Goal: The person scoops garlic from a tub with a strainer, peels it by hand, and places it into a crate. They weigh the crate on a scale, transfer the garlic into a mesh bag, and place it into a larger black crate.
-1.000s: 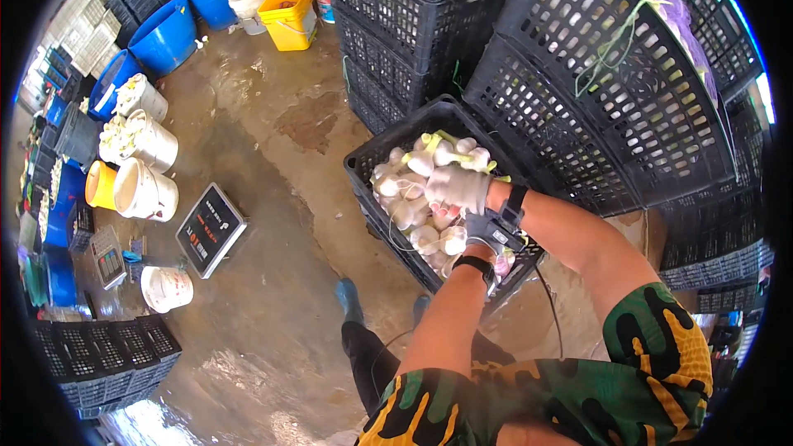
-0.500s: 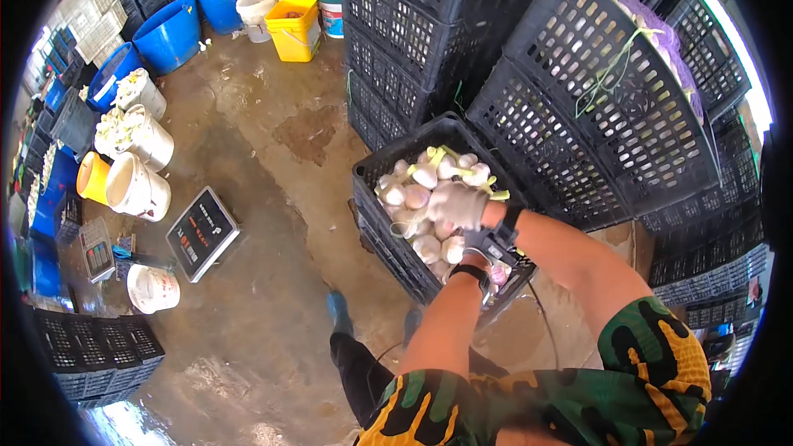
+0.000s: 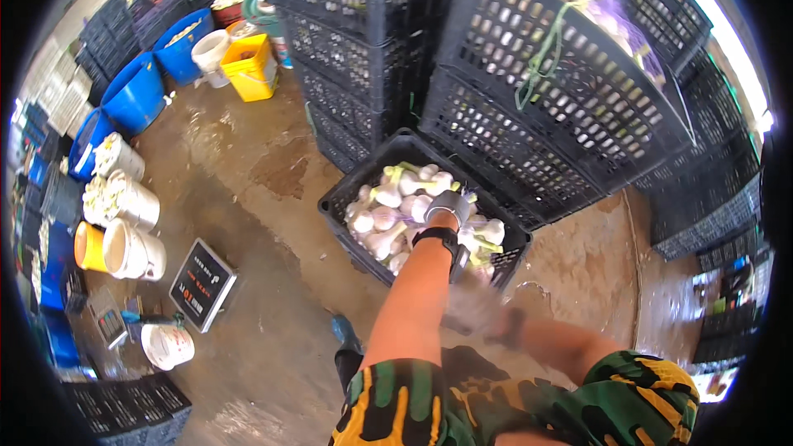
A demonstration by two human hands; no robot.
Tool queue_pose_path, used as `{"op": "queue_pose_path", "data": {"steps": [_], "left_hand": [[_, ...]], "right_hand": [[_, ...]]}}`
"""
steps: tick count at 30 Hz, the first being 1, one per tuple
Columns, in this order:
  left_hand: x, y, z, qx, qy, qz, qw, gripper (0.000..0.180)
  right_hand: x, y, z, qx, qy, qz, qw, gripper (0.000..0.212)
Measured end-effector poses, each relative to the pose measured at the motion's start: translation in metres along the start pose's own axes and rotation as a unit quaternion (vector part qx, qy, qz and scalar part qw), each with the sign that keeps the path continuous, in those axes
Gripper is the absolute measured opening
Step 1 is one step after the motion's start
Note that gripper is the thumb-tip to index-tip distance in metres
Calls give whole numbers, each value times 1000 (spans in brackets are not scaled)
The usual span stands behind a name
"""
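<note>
A black plastic crate [image 3: 340, 184] on the floor in front of me is filled with white and purplish garlic bulbs [image 3: 385, 217], some with green-yellow stems. My left hand [image 3: 451, 206], in a greyish glove, reaches down among the bulbs toward the right side of the crate. Its fingers are hidden behind the wrist. Close to my body, just outside the crate's near edge, is my right hand [image 3: 472, 304]; motion smears it, so neither its fingers nor anything in them can be made out. Dark bands circle both wrists.
Tall stacks of black crates [image 3: 347, 58] stand beyond and to the right, one holding purple netting [image 3: 624, 21]. Leftward are a flat scale [image 3: 202, 285], white buckets [image 3: 132, 252], a yellow bucket [image 3: 250, 70] and blue tubs [image 3: 135, 95]. The concrete floor [image 3: 273, 306] looks wet.
My right hand has pulled back from the garlic toward my body. My left hand has moved farther into the crate. The whole view has shifted, with the crate now slightly lower and left.
</note>
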State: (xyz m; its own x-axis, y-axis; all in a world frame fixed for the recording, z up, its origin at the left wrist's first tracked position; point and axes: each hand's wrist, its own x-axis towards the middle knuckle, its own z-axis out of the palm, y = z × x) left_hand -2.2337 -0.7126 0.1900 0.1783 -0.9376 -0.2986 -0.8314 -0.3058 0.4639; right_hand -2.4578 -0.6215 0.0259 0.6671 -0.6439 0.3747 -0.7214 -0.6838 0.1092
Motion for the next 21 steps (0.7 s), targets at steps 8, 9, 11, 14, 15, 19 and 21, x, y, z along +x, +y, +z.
{"op": "queue_pose_path", "data": {"steps": [8,9,11,14,15,19,21], "left_hand": [[-61,54,18,-5,143,-174,974,22],[-62,53,24,-17,201,-176,963,22],[-62,66,31,-7,195,-179,964,19],[-64,64,43,13,263,-191,946,15],[-56,80,46,19,282,-169,944,14],[-66,54,54,33,284,-201,937,17],[-67,55,54,27,277,-198,940,19]], "right_hand": [[14,-28,-171,448,-319,-302,779,30],[8,-2,-160,444,-326,-307,776,30],[-7,54,-135,421,-321,-352,772,18],[72,107,-168,399,-227,-226,859,16],[67,160,-129,280,-249,-81,924,15],[209,45,-229,383,-229,-133,885,23],[234,-2,-233,313,-308,-303,846,25]]}}
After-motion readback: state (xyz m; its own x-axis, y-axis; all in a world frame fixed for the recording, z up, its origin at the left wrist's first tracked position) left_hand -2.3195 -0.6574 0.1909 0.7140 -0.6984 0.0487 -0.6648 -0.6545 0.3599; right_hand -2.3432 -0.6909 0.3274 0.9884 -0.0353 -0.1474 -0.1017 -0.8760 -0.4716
